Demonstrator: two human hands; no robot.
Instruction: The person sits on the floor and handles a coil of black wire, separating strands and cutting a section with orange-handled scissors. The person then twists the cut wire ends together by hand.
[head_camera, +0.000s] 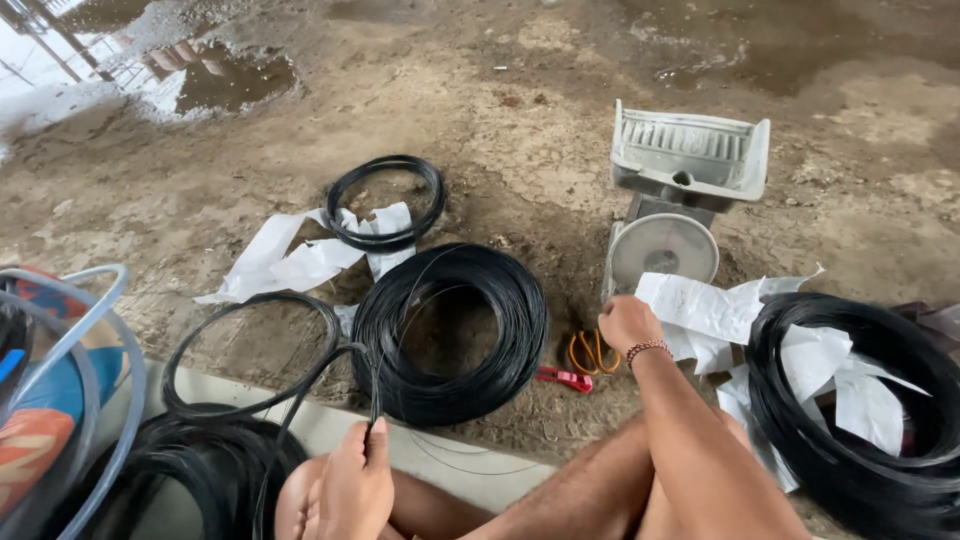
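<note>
My left hand (355, 485) sits near my knee at the bottom, pinching a bundle of black wire strands (372, 385) that runs up into a thin loop (250, 350). A thick coil of black wire (452, 335) lies on the dirt just ahead. My right hand (628, 322), with a bead bracelet on the wrist, reaches forward with fingers curled over orange rubber bands (592, 352) on the ground; whether it grips them is unclear. A red tool (565, 379) lies beside the bands.
A white dial weighing scale (680, 190) stands behind white paper scraps (705, 305). A large black coil (860, 410) lies at right, a small coil (386, 203) on paper farther off, another coil (200, 470) at bottom left. Clear tubing (95, 390) and a puddle (215, 80) sit left.
</note>
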